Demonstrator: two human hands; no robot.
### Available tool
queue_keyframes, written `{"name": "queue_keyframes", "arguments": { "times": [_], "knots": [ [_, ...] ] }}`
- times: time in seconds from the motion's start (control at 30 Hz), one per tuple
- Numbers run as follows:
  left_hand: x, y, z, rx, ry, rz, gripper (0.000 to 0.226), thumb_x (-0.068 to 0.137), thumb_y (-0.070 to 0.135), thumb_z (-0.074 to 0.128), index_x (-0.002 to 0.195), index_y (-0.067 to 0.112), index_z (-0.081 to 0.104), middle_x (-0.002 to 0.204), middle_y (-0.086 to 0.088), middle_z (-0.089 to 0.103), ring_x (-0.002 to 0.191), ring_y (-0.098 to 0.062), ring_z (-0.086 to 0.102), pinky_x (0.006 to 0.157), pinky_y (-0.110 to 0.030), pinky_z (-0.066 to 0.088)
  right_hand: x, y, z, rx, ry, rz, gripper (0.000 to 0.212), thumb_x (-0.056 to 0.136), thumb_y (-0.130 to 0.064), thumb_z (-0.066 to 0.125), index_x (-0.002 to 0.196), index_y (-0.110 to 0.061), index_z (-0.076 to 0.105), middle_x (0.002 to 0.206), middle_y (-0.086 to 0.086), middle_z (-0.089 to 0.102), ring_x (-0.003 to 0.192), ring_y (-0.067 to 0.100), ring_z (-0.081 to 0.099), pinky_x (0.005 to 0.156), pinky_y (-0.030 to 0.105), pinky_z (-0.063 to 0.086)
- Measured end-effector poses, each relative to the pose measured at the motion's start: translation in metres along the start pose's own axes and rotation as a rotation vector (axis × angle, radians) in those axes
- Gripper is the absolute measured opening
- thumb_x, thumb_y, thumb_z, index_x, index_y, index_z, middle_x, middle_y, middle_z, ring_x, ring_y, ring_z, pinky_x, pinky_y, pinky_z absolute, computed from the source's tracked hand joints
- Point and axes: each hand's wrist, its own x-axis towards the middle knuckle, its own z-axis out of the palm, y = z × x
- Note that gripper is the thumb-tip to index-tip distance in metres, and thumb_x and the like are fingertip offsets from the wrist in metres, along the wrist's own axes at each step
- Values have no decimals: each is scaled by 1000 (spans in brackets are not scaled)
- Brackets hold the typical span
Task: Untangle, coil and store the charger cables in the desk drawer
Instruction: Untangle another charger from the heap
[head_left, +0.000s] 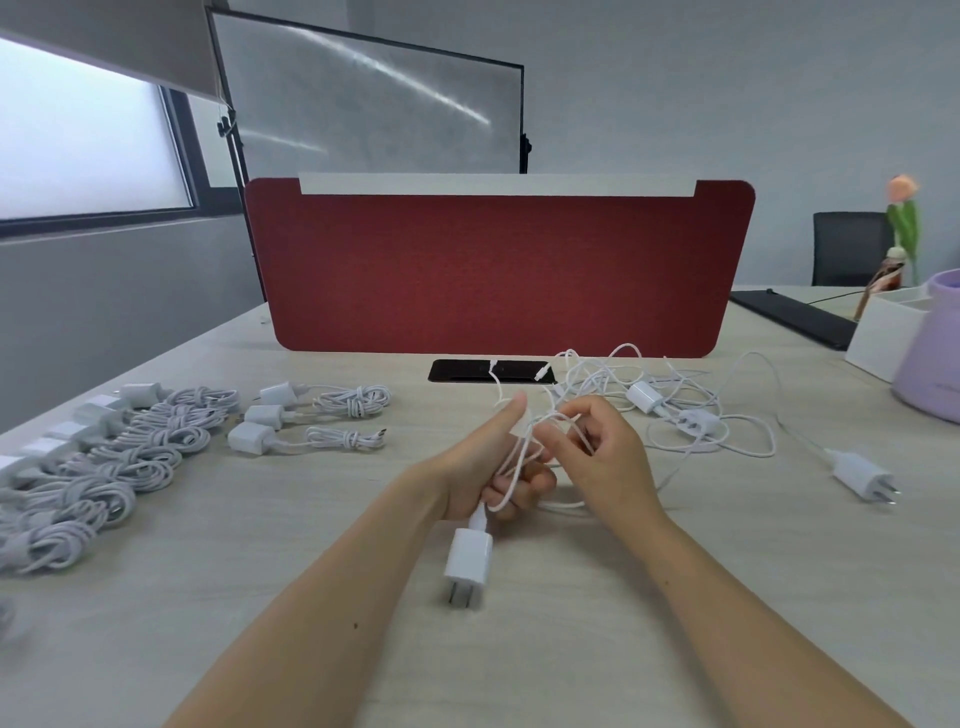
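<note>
While the pale wood-grain desk (597, 639) sits in a grey-walled room, with a red felt divider (498, 270) along its far edge, a frosted window (88, 140) off left and a lilac pot (935, 358) on the right, I can see coiled chargers (119, 457) lined up in neat bundles on the left side. Both hands are busy mid-desk: the left hand (488, 467) is curled round loops of a thin white cable (519, 457), its boxy two-prong plug (467, 564) sticking out below the fist, and the right hand (608, 457) pinches the same cable just beside it. The other white cables lie in a loose tangle (675, 410) behind the right hand, near the divider.
</note>
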Motion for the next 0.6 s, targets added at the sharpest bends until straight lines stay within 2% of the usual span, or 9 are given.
{"name": "queue_keyframes", "arguments": {
  "times": [0.1,0.2,0.3,0.4,0.53,0.6],
  "knots": [
    [-5,1,10,185,-43,14,59,89,78,31,80,21,40,50,7,33,40,-6,20,39,-18,10,1,1,1,77,0,17,11,95,-22,65,88,-24,56,57,-7,58,55,7,58,61,32,43],
    [-3,-1,16,276,16,76,39,102,55,32,82,22,37,47,8,27,44,-8,19,44,-23,12,1,3,4,82,-10,-4,16,100,-12,51,89,-23,54,62,-11,57,59,9,54,64,37,46],
    [2,-1,19,281,246,166,37,106,45,27,81,21,38,44,8,31,39,-9,26,45,-24,17,2,9,5,-23,5,6,13,101,-17,48,96,-28,54,63,-15,54,59,8,48,64,39,44],
    [8,-4,17,351,459,294,35,107,36,25,80,18,41,43,9,42,38,-8,37,41,-21,27,0,12,5,-149,-33,-3,5,101,-25,49,102,-29,52,60,-14,52,56,7,45,59,33,38],
    [14,-9,15,169,624,410,39,107,33,26,90,13,54,70,-3,63,52,-12,49,45,-23,36,-1,8,5,-339,-112,-40,4,101,-32,48,97,-34,49,68,-12,58,62,5,52,55,29,37],
    [15,-6,11,45,669,471,43,108,32,24,97,14,62,84,-5,70,64,-15,58,54,-26,46,-2,6,4,-410,-155,-50,4,101,-33,49,98,-34,52,73,-12,62,66,6,56,57,30,40]
  ]
}}
